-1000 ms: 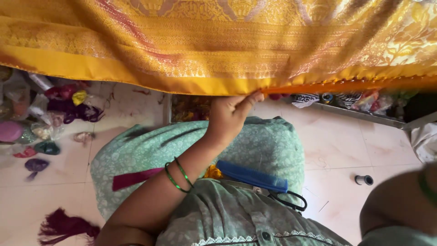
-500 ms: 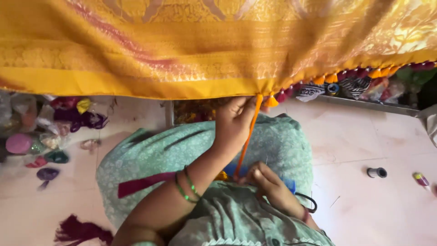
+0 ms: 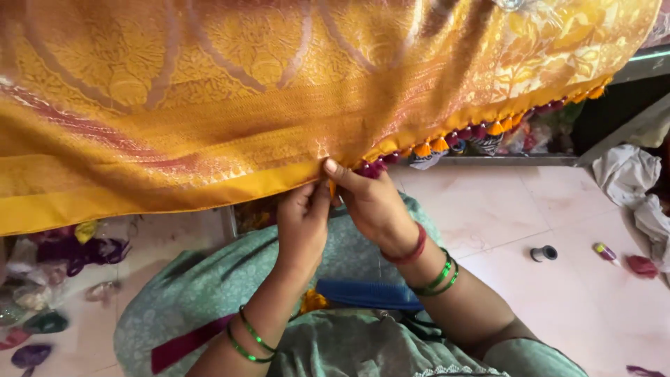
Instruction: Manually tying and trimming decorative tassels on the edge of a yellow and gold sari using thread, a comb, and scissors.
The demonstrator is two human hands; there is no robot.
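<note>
A wide golden-yellow patterned cloth (image 3: pixel 230 98) hangs across the top of the head view, with a plain yellow border along its lower edge. Small orange and maroon tassels (image 3: pixel 447 143) line the border to the right. My left hand (image 3: pixel 301 223) pinches the border from below. My right hand (image 3: pixel 373 202) touches it beside the left, fingers closed on the edge next to a maroon tassel. Both wrists wear green bangles. A blue flat item (image 3: pixel 366 293) and scissors lie on my green-clothed lap.
A dark thread spool (image 3: pixel 544 253) and a small pink-capped bottle (image 3: pixel 604 251) lie on the pale tiled floor at right. White cloth (image 3: pixel 631 181) is bunched at far right. Coloured thread bundles and bags (image 3: pixel 49 279) are heaped at left.
My right hand has come up from my lap to join the left at the cloth's border. The view has shifted, and more tassels show along the edge.
</note>
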